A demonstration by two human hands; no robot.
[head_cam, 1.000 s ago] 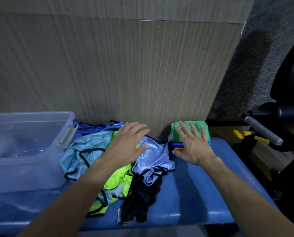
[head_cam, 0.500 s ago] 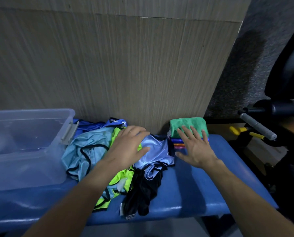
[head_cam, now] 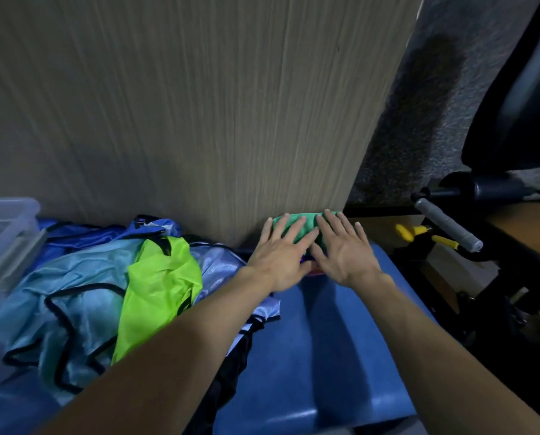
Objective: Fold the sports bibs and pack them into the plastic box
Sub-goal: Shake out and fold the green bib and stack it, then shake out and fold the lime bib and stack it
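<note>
My left hand [head_cam: 281,258] and my right hand [head_cam: 345,251] lay side by side, palms down and fingers spread straight, both pressing flat on the folded green bib [head_cam: 306,227] that topped a small stack at the back of the blue bench [head_cam: 318,346]; neither hand gripped anything. The green bib's long axis ran left to right, from nine o'clock to three, parallel with the wood-grain panel [head_cam: 199,114] it sat against. Under my palms I could only glimpse thin purple and red edges of the stack, too little to tell more. At about eight o'clock from my hands the unfolded bibs lay crumpled: a neon green bib [head_cam: 158,290] draped over a light blue bib [head_cam: 74,296] with black trim, its long axis running toward me. Farther out at nine o'clock stood the clear plastic box [head_cam: 8,233], at the frame's left edge. At three o'clock was a grey padded bar [head_cam: 447,226].
</note>
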